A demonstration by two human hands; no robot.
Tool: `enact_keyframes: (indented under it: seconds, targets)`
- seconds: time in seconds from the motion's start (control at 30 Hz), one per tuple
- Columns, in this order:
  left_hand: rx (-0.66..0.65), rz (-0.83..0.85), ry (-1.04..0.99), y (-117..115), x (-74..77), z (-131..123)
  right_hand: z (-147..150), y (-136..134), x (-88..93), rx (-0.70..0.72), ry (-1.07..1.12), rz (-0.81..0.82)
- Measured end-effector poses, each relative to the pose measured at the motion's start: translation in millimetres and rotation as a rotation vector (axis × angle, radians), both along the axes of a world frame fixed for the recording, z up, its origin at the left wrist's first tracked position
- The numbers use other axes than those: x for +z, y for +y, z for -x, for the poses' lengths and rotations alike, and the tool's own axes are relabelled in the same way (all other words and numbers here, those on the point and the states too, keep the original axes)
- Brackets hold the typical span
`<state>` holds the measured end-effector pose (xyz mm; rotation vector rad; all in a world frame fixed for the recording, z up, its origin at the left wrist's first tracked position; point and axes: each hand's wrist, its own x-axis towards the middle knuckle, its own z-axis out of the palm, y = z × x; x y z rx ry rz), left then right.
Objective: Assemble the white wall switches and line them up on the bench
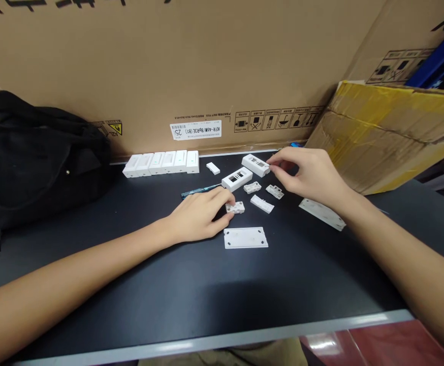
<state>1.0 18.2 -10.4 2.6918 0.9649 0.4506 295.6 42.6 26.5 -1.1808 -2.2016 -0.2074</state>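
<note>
From the head view, the right hand (308, 173) pinches a white plastic casing (255, 165) on the desk (313, 284); the left hand (197, 218) grips a small white block (235, 207). A slack grip could drop either among nearby parts, or knock the screwdriver (201, 190).

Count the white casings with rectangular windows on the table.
2: one white casing lying just right of the screwdriver, another white casing pinched at its end by the right hand's fingers. The hands could hide more.
</note>
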Motion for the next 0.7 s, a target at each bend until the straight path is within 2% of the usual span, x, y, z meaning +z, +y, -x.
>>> enact_keyframes:
  seconds: [0.17,0.5,0.7]
  targets:
    - [-0.008,0.078,-0.084,1,-0.9,-1,-3,2,-0.1,-0.034,0.012,-0.022]
    - [-0.02,0.523,-0.581,20,0.1,4,-7,3,-1.4,-0.12,0.065,0.025]
    - [0.002,0.647,-0.865,24,0.5,7,-11,4,-1.9,-0.154,0.106,0.023]
